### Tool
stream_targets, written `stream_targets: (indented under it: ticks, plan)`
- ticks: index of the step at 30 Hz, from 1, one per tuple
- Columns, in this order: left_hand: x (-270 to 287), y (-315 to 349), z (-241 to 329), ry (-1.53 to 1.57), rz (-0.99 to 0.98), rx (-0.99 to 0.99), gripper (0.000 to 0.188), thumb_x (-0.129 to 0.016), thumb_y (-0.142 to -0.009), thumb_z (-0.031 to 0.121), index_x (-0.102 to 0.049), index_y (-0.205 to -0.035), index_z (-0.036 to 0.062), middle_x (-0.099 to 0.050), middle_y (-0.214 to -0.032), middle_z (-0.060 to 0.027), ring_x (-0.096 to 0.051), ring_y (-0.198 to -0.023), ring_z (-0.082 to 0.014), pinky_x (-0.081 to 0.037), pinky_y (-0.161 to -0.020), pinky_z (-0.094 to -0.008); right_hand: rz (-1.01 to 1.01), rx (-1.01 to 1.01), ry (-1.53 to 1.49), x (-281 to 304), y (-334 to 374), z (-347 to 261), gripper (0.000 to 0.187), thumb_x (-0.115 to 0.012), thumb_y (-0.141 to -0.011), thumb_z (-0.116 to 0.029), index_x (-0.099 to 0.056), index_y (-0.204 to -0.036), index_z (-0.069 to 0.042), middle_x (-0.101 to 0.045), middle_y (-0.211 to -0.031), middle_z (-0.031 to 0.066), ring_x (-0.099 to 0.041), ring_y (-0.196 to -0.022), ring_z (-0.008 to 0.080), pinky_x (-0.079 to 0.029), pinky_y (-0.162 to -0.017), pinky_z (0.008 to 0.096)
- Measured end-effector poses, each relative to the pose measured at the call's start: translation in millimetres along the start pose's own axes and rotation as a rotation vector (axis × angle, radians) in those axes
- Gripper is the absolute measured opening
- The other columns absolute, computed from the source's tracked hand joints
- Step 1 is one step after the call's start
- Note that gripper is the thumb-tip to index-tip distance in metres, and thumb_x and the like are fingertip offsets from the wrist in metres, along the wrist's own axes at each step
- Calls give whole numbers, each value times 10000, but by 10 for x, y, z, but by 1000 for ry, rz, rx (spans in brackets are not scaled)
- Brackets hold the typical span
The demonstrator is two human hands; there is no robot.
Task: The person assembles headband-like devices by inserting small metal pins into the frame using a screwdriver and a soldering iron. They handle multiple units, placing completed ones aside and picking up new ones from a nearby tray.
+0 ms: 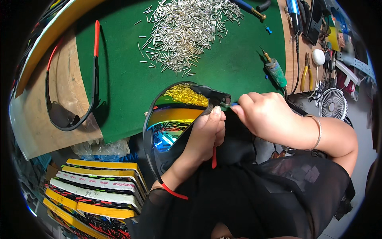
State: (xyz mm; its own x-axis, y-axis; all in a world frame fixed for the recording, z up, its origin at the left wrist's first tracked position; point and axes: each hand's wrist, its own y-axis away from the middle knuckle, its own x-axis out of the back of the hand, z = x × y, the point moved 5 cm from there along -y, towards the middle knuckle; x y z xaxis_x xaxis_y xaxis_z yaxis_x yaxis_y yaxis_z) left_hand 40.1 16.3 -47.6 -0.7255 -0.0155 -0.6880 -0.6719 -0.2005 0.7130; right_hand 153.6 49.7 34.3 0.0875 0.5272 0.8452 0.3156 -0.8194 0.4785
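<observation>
My left hand point(207, 133) is closed round the frame of black wraparound sunglasses point(148, 137) with a mirrored lens and red temple tips. The lens reflects yellow, orange and blue. Close by, my right hand point(264, 113) is closed, thumb and finger pinching a small blue-headed pin point(234, 104). Its thin metal shaft points at the hinge end point(221, 95) of the glasses; whether it touches cannot be made out. The fingers hide much of the pin.
A heap of short metal pins point(187, 36) lies on the green mat point(123, 79). Other sunglasses point(95, 75) rest at left. At right are a blue push pin point(268, 30), a green-handled tool point(276, 73), yellow pliers point(306, 75) and a fan point(333, 103). Stacked trays point(97, 183) stand lower left.
</observation>
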Motion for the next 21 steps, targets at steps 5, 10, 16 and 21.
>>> stream_targets:
  ticks: [5, 10, 16, 21]
  plan:
    - [-25, 30, 8, 14, 0, -6, 285, -392, -928, 339, -416, -745, 121, -280, -527, 81, -218, -419, -34, -174, -378, -193, 179, -37, -317, 172, -38, 58, 225, -581, -787, -203, -480, -783, -2, -493, -673, 115, -546, -570, 330, -462, -486, 372]
    - [-25, 6, -4, 27, 15, -13, 280, -396, -928, 338, -418, -749, 125, -280, -535, 86, -218, -421, -29, -175, -378, -188, -15, -20, -265, 94, -48, 40, 229, -581, -791, -187, -472, -814, 13, -520, -706, 173, -555, -585, 350, -465, -506, 392]
    - [-15, 21, 0, 29, -12, -38, 275, -386, -934, 336, -427, -776, 116, -278, -527, 89, -216, -412, -22, -173, -375, -182, -9, -17, -223, 32, -12, 103, 223, -583, -780, -153, -447, -849, 10, -509, -697, 161, -549, -543, 342, -458, -473, 390]
    - [-16, 13, -10, 16, 3, -63, 271, -380, -937, 330, -431, -777, 117, -277, -527, 91, -219, -412, -19, -175, -376, -180, 99, 66, -278, 140, 14, 44, 249, -619, -782, -130, -443, -893, 7, -528, -672, 169, -528, -560, 356, -427, -500, 402]
